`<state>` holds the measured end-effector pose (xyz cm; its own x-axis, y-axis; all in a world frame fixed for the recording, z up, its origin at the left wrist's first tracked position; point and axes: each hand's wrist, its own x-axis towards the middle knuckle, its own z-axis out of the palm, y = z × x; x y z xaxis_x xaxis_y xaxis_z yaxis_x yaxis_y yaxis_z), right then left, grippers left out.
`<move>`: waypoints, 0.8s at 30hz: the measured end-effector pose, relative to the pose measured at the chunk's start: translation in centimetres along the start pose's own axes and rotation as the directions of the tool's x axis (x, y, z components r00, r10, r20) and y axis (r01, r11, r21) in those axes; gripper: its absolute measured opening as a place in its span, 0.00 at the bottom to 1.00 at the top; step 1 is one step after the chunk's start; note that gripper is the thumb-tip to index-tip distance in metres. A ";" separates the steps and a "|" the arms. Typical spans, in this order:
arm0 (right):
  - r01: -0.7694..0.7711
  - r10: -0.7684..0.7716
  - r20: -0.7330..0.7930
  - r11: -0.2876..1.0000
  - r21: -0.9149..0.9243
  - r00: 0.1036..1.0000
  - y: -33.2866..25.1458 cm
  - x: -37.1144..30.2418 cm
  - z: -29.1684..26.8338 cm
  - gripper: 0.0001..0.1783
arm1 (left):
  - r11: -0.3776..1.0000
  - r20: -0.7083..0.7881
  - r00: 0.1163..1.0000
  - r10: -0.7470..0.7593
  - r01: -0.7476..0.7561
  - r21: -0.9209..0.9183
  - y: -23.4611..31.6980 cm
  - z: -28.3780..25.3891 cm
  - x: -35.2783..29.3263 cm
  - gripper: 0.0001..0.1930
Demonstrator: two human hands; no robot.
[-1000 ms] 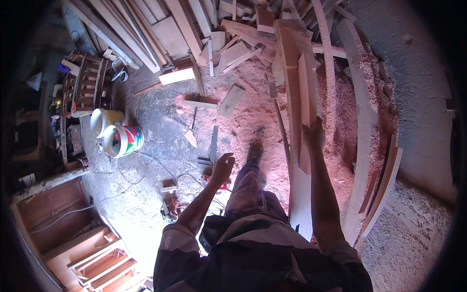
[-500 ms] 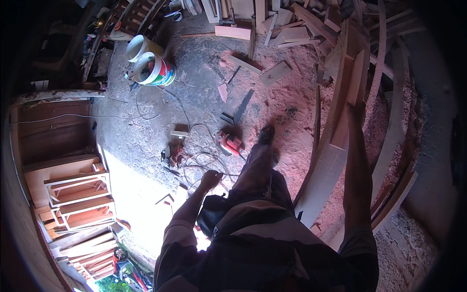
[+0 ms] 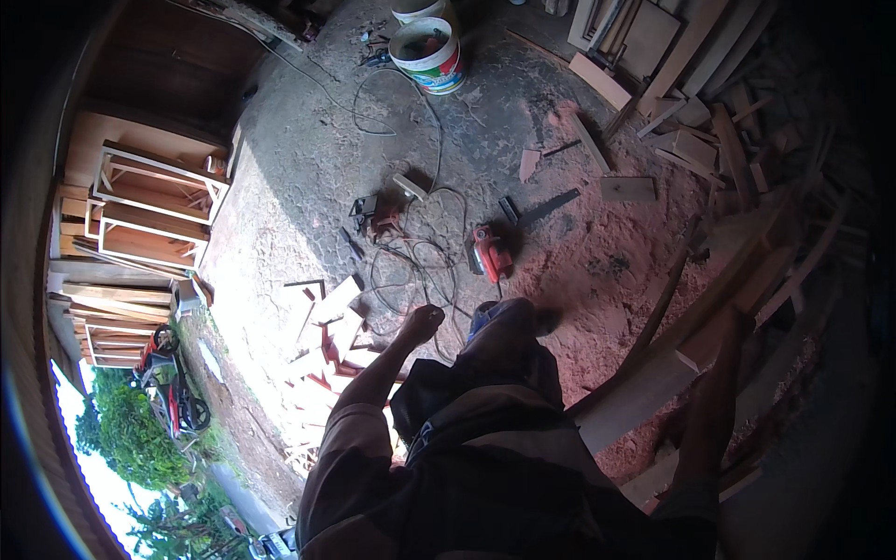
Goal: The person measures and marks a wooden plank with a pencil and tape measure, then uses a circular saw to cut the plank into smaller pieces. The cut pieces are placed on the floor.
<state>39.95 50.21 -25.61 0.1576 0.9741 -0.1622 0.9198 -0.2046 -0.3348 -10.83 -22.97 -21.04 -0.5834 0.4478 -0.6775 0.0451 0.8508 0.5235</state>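
**Carrying a long plank across the workshop floor**

Gripping one long plank (image 3: 653, 373), the right hand (image 3: 733, 327) was closed round its upper edge, the arm stretched out along the wood. The plank ran slantwise from near the person's hip up toward the heap of boards (image 3: 737, 149) on the right, its lower end close to the sawdust-strewn ground. The left hand (image 3: 422, 324) held nothing; it hung loosely curled into a soft fist out in front of the body, above a scatter of short offcuts (image 3: 327, 322).

Just ahead of the person's foot lay a red power planer (image 3: 489, 252) with its cable looping over the concrete, and beside it a hand saw (image 3: 541, 205). A smaller power tool (image 3: 373, 217) sat to the left of the cables. Farther off stood a white bucket (image 3: 427, 54), and along the left wall leaned a stack of wooden frames (image 3: 149, 201).

Judging by how things lay, the plank was already lifted clear of the pile and in the person's grip, but it had not been set down anywhere; no cut or planing on it could be made out, and the tools on the floor lay untouched.
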 end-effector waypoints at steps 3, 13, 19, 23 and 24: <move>0.064 -0.075 -0.083 0.989 -0.136 0.994 2.0 2.4 0.7 0.47 | 0.969 -0.108 0.965 0.237 -0.228 0.091 -6.3 1.8 -1.5 0.09; 0.479 -0.702 -0.466 0.710 -0.517 0.538 -4.3 -3.5 -4.5 0.33 | 0.968 -0.225 0.969 0.100 -0.147 -0.203 -20.6 7.2 -11.5 0.11; 0.842 -0.901 0.010 0.401 -0.362 0.434 -17.2 -14.2 -1.4 0.28 | 0.852 -0.167 0.907 -0.386 0.281 -0.442 -20.1 6.5 -14.8 0.06; 0.807 -0.765 0.296 0.590 -0.033 0.571 -20.6 -20.5 5.4 0.27 | 0.606 -0.042 0.815 -0.578 0.394 -0.691 -14.8 5.2 -15.4 0.07; 0.802 -0.744 0.380 0.597 0.008 0.550 -20.7 -20.0 7.3 0.27 | 0.871 -0.160 0.930 -0.331 0.236 -0.431 -16.4 5.5 -15.9 0.07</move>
<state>15.17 34.26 -22.22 -0.7341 0.6509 -0.1933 0.6727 0.6585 -0.3374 2.15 -42.56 -21.73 -0.6869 0.0910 -0.7210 -0.4479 0.7284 0.5186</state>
